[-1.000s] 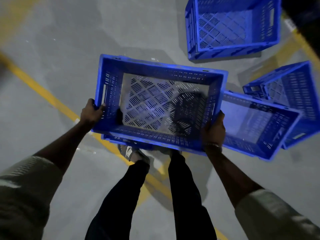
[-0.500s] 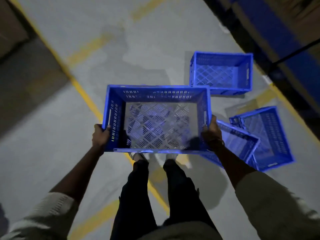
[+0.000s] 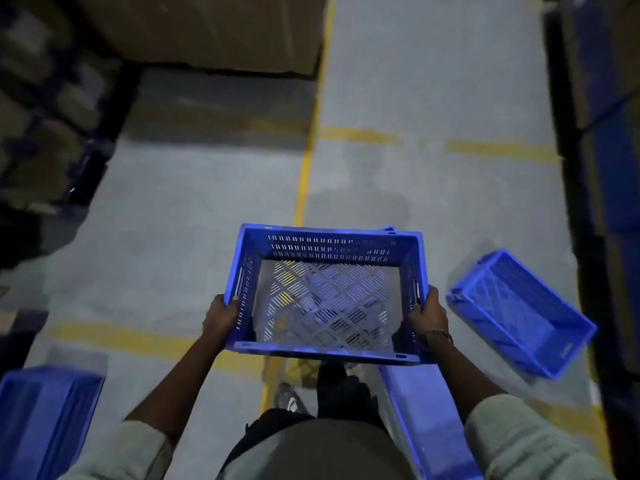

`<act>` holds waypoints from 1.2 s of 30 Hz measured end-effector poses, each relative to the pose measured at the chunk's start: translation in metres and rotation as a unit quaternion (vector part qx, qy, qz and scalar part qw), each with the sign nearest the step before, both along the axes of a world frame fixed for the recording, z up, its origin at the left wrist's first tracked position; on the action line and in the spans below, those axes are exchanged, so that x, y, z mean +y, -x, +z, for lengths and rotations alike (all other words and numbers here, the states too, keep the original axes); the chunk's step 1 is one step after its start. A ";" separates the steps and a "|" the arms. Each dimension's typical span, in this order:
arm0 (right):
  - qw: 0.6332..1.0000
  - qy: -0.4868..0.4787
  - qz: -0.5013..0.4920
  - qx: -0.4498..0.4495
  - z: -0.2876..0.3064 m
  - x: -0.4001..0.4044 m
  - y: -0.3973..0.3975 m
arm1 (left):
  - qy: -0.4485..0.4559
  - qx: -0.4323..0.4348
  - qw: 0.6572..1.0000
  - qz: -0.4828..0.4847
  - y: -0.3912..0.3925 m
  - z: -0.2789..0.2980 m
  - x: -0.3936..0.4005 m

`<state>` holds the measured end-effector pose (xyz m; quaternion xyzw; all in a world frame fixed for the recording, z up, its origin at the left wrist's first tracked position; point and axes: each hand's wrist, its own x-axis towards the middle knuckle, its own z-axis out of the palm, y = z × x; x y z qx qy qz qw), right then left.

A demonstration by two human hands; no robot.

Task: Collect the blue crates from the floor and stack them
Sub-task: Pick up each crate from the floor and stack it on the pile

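Observation:
I carry an empty blue crate (image 3: 325, 244) with a slotted floor, held level in front of my waist above the floor. My left hand (image 3: 220, 317) grips its left wall and my right hand (image 3: 427, 315) grips its right wall, fingers curled over the rims. A second blue crate (image 3: 519, 313) lies tilted on the floor to the right. Part of a third blue crate (image 3: 415, 414) shows under my right forearm. Another blue crate (image 3: 45, 417) sits at the lower left corner, cut off by the frame.
Grey concrete floor with yellow painted lines (image 3: 306, 161) stretches ahead. A large cardboard box (image 3: 207, 32) stands at the far top. Dark shelving with goods (image 3: 38, 109) lines the left, and a dark rack (image 3: 602, 133) lines the right. My feet (image 3: 291, 400) are below the crate.
I have straightened up and turned with the crate in both hands. The view swung away from the cluster of crates on the floor toward the aisle; a crate at the lower left came into view.

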<state>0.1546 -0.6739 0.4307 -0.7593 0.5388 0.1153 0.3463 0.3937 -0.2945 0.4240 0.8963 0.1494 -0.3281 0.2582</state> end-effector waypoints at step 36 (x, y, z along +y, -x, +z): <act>0.769 -0.015 0.629 -0.114 0.065 0.761 -0.168 | 0.049 -0.142 0.715 0.682 0.385 0.007 0.683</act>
